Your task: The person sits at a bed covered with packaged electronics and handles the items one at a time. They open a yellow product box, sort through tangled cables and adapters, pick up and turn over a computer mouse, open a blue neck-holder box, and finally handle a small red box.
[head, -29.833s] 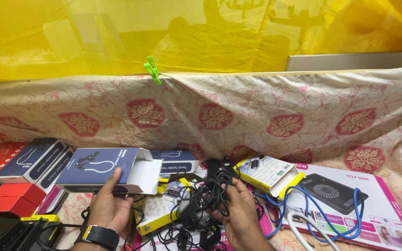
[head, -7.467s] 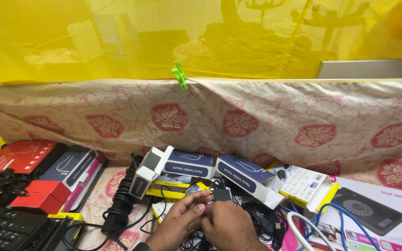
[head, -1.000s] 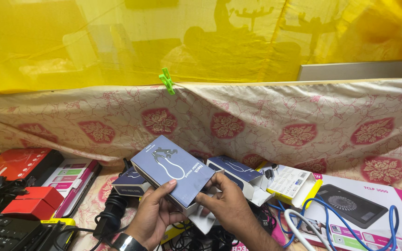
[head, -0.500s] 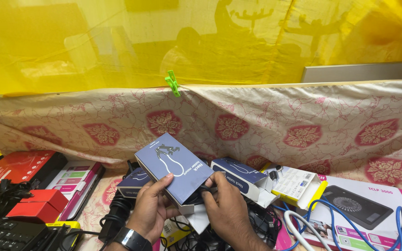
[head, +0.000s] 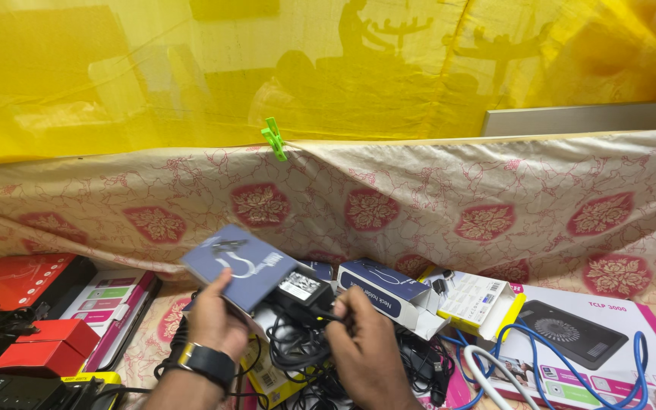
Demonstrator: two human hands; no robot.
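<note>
My right hand [head: 370, 345] is pinching the black power adapter [head: 301, 290] with its cord. My left hand [head: 216, 323] is gripping the flat blue cardboard box [head: 238, 264], tilted, just above the cable heap [head: 305, 357]. Behind, floral cloth [head: 419, 205] is hanging.

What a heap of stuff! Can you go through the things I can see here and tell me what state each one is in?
Blue flat box: held up, tilted, in the left hand.
Black power adapter: gripped by the right hand, cord hanging.
Dark blue box: lying on the table, end flap open.
Green clothes peg: clipped on the cloth edge.
Blue cable: looped loosely over the pink box.
Red box: closed.
</note>
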